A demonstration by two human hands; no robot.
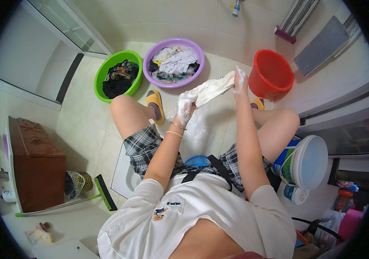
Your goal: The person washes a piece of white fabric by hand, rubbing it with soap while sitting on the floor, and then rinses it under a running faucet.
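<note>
A cream-white piece of cloth (215, 90) is stretched between my two hands above the tiled floor. My left hand (186, 105), coated in soap suds, grips its nearer end. At the raised far end, my right hand (240, 81) holds the cloth, also with suds on it. Beyond them stands a purple plastic basin (202, 69) of soapy water and mixed clothes, a white garment (179, 61) on top. Beside it, a green basin (98, 82) contains dark and patterned clothes (121, 77). Suds (197, 128) lie on the floor below my hands.
A red bucket (270, 73) stands near my right hand. White pails (310, 162) are at the right. A squat toilet (119, 174), a floor squeegee (105, 192), a wastebasket (85, 181) and a brown cabinet (38, 168) are at the left. Yellow slippers (158, 106) are on my feet.
</note>
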